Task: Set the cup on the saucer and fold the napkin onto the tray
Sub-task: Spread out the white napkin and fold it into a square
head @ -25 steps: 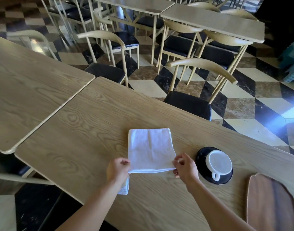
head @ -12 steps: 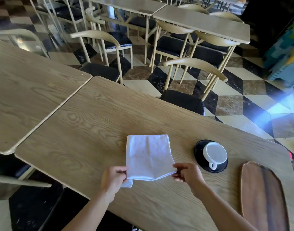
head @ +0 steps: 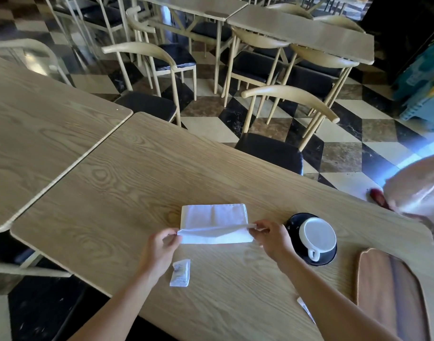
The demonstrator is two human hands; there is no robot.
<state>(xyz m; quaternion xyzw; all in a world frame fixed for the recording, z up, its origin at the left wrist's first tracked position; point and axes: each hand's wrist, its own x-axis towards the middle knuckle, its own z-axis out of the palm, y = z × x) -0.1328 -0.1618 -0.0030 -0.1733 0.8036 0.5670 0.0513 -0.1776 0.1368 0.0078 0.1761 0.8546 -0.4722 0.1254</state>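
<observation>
A white napkin lies on the light wooden table, half folded. My left hand pinches its near left corner and my right hand pinches its near right corner, holding the near edge raised above the rest of the cloth. To the right, a white cup stands on a black saucer, handle toward me. A brown wooden tray lies at the table's near right edge.
A small white packet lies on the table below my left hand, and a white slip shows beside my right forearm. A second table abuts on the left. Chairs and tables stand beyond. Something blurred sits at the right edge.
Both hands have lifted the napkin's near edge and carried it away from me over the cloth. The small packet under the left hand is now uncovered. The view shifted a little.
</observation>
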